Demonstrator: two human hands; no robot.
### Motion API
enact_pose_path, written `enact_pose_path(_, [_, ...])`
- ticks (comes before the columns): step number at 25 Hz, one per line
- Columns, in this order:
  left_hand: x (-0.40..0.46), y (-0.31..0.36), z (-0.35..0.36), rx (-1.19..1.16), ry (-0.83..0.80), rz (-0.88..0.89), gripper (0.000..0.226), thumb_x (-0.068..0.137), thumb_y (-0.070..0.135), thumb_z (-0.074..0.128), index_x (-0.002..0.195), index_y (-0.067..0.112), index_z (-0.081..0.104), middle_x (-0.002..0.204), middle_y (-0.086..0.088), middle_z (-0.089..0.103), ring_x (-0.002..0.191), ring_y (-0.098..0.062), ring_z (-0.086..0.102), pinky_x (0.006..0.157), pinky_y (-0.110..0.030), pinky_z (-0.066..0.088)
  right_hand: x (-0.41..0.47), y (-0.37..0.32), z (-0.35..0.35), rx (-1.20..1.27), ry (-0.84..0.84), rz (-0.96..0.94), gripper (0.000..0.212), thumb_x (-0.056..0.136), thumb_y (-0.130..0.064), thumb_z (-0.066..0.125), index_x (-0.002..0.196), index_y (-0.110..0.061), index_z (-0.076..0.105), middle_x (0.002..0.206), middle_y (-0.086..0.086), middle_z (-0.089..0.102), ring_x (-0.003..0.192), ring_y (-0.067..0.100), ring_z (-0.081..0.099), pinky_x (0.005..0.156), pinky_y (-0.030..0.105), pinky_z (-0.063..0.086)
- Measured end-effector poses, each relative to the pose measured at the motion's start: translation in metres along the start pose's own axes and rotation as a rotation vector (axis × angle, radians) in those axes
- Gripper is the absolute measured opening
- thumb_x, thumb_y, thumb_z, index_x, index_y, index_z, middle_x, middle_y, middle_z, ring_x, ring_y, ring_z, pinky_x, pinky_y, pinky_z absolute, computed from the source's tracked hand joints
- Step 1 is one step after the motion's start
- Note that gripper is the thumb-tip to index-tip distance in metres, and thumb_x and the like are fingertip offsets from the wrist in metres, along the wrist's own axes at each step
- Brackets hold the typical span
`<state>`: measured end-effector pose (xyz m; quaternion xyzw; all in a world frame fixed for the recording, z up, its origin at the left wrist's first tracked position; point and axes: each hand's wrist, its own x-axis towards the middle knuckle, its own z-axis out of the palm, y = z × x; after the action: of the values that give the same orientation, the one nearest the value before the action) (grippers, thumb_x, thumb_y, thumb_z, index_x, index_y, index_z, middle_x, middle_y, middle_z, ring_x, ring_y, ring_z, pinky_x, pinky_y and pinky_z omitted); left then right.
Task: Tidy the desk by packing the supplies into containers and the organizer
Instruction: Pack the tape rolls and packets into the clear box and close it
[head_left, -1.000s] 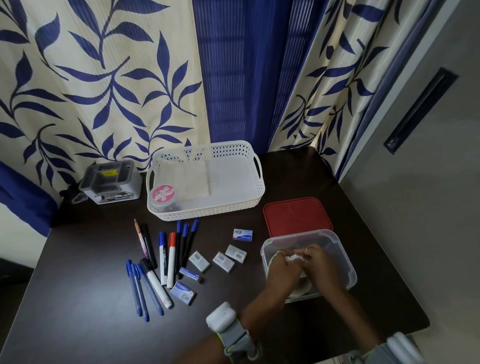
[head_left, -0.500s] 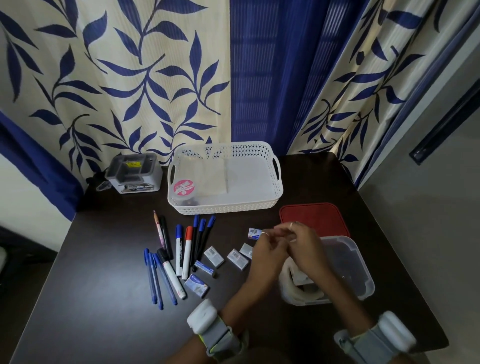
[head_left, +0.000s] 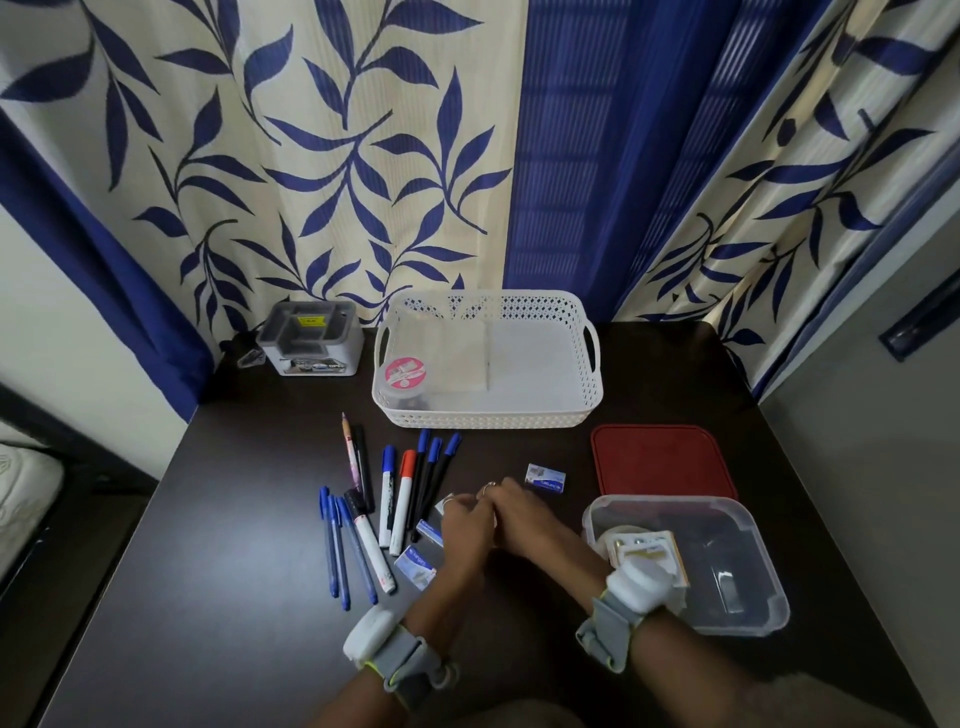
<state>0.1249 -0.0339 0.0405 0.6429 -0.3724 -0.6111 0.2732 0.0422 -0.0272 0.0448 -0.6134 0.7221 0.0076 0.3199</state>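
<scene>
While our left hand (head_left: 462, 519) and right hand (head_left: 511, 514) cover small staple boxes (head_left: 545, 477), finger state unclear, nearby markers (head_left: 402, 501) could scatter.

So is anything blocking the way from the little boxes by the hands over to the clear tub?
Nothing visible does. Both hands are at the small boxes, and the desk between them and the open clear tub is bare. Its red lid lies behind it.

Basket (head_left: 488, 410) behind pens (head_left: 387, 499), organizer (head_left: 311, 345) to its left, lid (head_left: 662, 460) behind container (head_left: 748, 613).
</scene>
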Motion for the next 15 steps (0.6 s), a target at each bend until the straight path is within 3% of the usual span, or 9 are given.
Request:
enact_pose_path(7, [0.007, 0.001, -0.005, 0.017, 0.009, -0.086, 0.034, 0.086, -0.001, 0.041, 0.055, 0.012, 0.04, 0.05, -0.003, 0.041, 0.048, -0.015, 0.038, 0.046, -0.023, 0.031, 0.012, -0.01, 0.013, -0.193, 0.035, 0.049, 0.033, 0.093, -0.014, 0.047, 0.125, -0.008, 0.051, 0.134, 0.017, 0.039, 0.121, 0.034, 0.047, 0.094, 0.039, 0.045])
enact_pose_path(15, [-0.004, 0.013, -0.009, -0.09, -0.031, -0.133, 0.034, 0.091, 0.008, 0.038, 0.058, 0.014, 0.039, 0.049, 0.0, 0.04, 0.051, -0.013, 0.037, 0.048, -0.024, 0.03, 0.018, -0.008, 0.014, -0.184, 0.104, 0.07, 0.035, 0.09, -0.021, 0.053, 0.123, -0.011, 0.047, 0.129, 0.017, 0.044, 0.119, 0.035, 0.048, 0.093, 0.044, 0.044])
